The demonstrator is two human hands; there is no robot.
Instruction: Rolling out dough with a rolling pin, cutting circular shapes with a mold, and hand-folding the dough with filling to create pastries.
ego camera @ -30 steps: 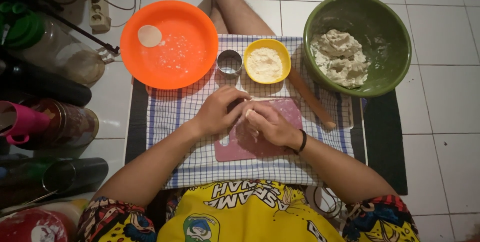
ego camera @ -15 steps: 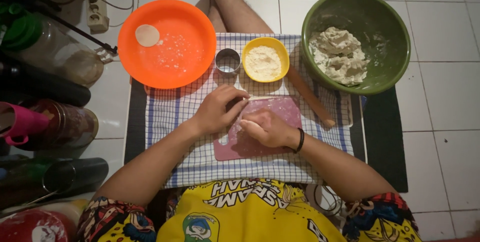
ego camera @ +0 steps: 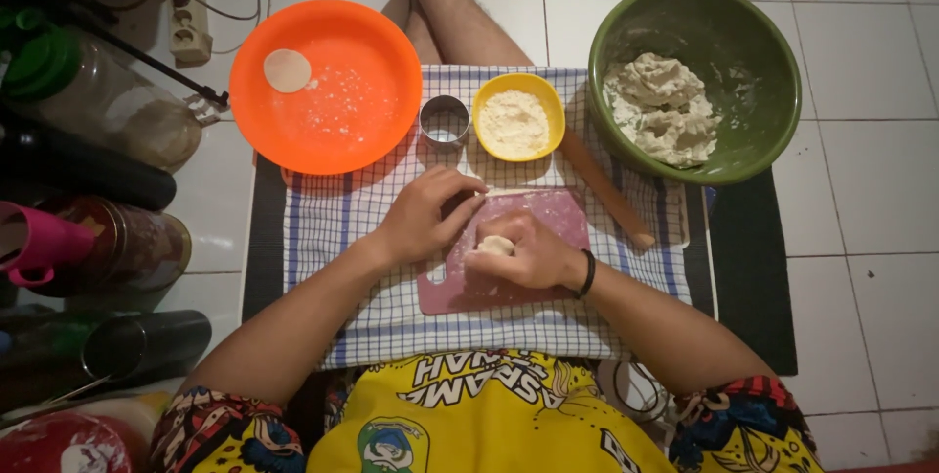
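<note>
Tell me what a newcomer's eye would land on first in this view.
The bright orange plate at the upper left, with one pale dough disc on it, and the green bowl of lumpy dough at the upper right stand out most. In the middle, on the checked cloth, the right hand grips a small dough piece over a pink cutting board, the left hand beside it.

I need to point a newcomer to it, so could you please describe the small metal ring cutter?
Start at the large orange plate at the upper left. Just right of its rim, on the checked cloth, stands the metal ring cutter. Unlike the yellow bowl of flour beside it, it is silvery and open.
</note>
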